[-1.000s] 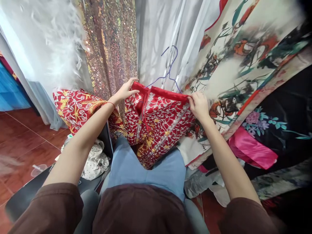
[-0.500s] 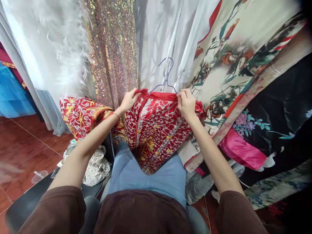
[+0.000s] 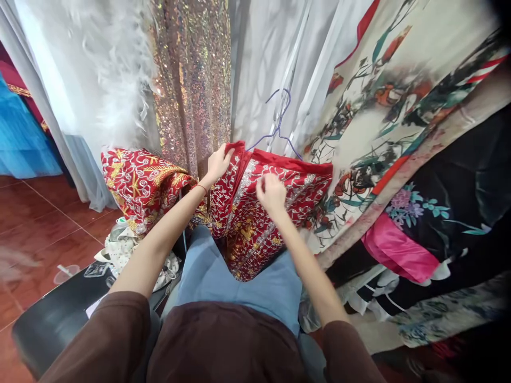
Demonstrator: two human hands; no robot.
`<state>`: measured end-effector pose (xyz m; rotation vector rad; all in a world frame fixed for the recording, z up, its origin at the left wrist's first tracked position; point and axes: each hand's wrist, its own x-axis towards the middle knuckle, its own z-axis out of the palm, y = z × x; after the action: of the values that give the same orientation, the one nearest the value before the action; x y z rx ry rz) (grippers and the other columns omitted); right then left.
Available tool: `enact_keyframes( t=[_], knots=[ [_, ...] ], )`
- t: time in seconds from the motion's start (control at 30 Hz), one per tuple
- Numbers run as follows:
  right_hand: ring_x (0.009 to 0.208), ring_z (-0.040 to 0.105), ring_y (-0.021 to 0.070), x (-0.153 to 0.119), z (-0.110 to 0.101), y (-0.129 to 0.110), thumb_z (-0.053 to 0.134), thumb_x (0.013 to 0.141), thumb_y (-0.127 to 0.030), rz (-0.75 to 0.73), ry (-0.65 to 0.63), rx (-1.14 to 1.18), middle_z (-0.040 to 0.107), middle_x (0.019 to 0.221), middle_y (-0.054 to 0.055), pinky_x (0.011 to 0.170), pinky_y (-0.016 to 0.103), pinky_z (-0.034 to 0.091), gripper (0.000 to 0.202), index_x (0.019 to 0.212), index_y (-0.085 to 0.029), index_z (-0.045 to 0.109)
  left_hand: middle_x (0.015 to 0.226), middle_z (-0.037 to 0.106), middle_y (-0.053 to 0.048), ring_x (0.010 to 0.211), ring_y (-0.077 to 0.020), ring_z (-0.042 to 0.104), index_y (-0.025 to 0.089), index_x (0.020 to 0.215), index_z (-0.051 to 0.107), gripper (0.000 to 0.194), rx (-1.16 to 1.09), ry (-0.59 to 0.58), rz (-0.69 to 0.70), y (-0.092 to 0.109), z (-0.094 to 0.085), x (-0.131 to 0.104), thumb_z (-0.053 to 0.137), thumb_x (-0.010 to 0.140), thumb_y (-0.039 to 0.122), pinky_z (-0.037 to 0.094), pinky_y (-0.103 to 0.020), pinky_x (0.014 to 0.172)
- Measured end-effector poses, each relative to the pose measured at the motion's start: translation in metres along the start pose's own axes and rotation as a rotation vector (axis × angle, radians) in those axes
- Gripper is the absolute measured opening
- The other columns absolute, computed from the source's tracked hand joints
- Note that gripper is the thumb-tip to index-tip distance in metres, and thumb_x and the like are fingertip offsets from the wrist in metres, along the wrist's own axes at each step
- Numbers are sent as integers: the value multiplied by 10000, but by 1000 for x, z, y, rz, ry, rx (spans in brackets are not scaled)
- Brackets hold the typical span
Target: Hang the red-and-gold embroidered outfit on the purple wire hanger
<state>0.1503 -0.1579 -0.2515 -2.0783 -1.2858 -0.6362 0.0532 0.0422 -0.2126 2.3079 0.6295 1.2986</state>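
Note:
A red garment (image 3: 297, 183) with silver and gold embroidery is spread over my lap. Its plain red top edge faces away from me. My left hand (image 3: 217, 166) is closed on that edge at the left, thumb on top. In front of the cloth, my right hand (image 3: 272, 196) is curled with fingertips together; whatever lies between them, if anything, is hidden. A purple wire hanger (image 3: 279, 125) stands out above the top edge, its hook pointing up and its lower part behind the cloth. More red and gold embroidered cloth (image 3: 139, 183) bulges to the left.
Behind hang a white feathered garment (image 3: 123, 80), a gold sequined one (image 3: 194, 69) and white cloth. Floral and black garments (image 3: 451, 175) hang at the right. A white dotted bag (image 3: 125, 252) rests at the left near a black seat (image 3: 56, 319).
My right hand has let go of the right part of the top edge and moved left, in front of the garment. My left hand keeps its hold. The view has shifted slightly.

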Motion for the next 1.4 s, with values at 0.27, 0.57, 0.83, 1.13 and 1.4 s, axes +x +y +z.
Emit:
enact_keyframes(
  t=[0.27,0.57,0.83,1.13,1.4],
  knots=[
    [971,670,298,-10,71,-67,537,964,-470,349,-193,143,721,1085,166,778,350,448,294,1018,-188,602,1015,755,-119,1028,-294,697,207,1182,614,405,105,11,-70,12,-6,-17,367,1034,493,462,-357,911],
    [871,668,283,-22,-2,-84,276,1046,-269,112,-185,80,724,948,146,794,364,432,331,1112,-179,588,1038,754,-102,1044,-300,691,230,1201,605,379,63,-3,-37,4,-10,-18,382,1026,481,470,-383,927],
    [839,607,200,155,-49,-83,295,1025,-641,-311,-102,409,633,826,44,836,352,474,543,1008,-196,606,1024,751,-103,1039,-305,691,237,1197,616,344,106,-7,-36,7,-10,-18,412,1016,447,462,-367,917],
    [1009,569,274,101,-47,-40,377,1006,-362,-334,102,-14,649,990,124,913,428,441,311,1000,-215,651,1044,747,-96,1048,-304,686,259,1190,628,361,86,-8,-26,3,-15,-16,413,1009,484,471,-383,938],
    [850,616,317,72,-125,117,665,837,-330,468,-15,-228,639,765,190,774,446,417,198,786,-140,648,1068,728,-90,1086,-270,656,250,1139,640,450,-51,10,-27,-5,-21,-5,404,990,604,462,-403,996]
  ],
)
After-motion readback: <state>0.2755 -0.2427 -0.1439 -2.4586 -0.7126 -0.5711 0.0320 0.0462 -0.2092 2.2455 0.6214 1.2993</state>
